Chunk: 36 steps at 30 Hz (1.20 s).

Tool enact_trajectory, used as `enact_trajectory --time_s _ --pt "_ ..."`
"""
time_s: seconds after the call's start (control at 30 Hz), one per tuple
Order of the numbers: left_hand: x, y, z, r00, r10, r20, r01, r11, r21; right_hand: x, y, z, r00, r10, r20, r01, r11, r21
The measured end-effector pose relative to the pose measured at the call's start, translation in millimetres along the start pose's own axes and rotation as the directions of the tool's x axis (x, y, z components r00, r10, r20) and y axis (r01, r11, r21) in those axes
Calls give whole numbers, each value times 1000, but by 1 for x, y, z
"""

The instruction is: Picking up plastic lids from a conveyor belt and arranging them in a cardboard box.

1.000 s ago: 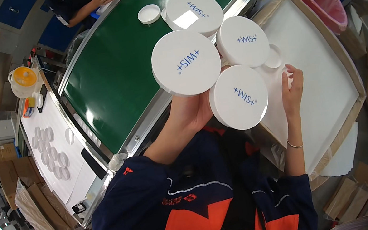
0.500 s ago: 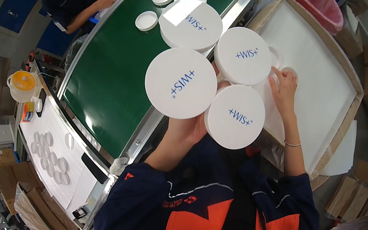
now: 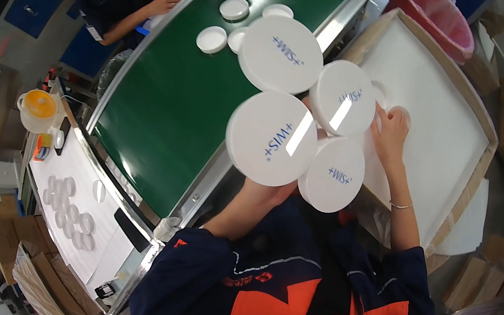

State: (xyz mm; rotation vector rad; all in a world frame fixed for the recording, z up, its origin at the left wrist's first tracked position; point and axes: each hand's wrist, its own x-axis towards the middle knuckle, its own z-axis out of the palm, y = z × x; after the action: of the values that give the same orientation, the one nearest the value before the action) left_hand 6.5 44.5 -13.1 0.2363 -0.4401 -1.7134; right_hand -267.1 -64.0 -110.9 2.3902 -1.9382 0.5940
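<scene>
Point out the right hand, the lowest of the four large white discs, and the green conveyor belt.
Right hand (image 3: 391,139): head view, back of the hand.
Lowest large white disc (image 3: 333,175): head view, middle of its printed face.
Green conveyor belt (image 3: 167,118): head view, bare stretch of its surface.

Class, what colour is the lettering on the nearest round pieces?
Blue lettering on white round pieces, in the head view.

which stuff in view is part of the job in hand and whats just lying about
Seemingly in use:
- four blue-printed white lids, held by the left hand
- white lid at the right hand
- white-lined carton beneath it

Apparently just lying about:
- pink-lined bin
- orange-lidded white container
- cardboard pieces
</scene>
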Motion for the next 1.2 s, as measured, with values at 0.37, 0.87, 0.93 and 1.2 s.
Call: enact_trajectory --time_s 0.37,0.87,0.93,1.2 --pt "13 -15 10 989 106 -104 -82 974 213 9 44 21 993 -10 -114 -2 995 -100" --pt "105 -221 -8 837 -327 438 -529 -280 801 -192 121 -100 773 612 164 -600 790 -125" --pt "101 -234 -28 840 -299 452 -533 -306 789 -210 123 -93 873 482 73 -482 876 -14" --pt "92 -207 -24 885 -407 224 -415 -475 776 -194 48 -119 780 428 457 -591 745 310"
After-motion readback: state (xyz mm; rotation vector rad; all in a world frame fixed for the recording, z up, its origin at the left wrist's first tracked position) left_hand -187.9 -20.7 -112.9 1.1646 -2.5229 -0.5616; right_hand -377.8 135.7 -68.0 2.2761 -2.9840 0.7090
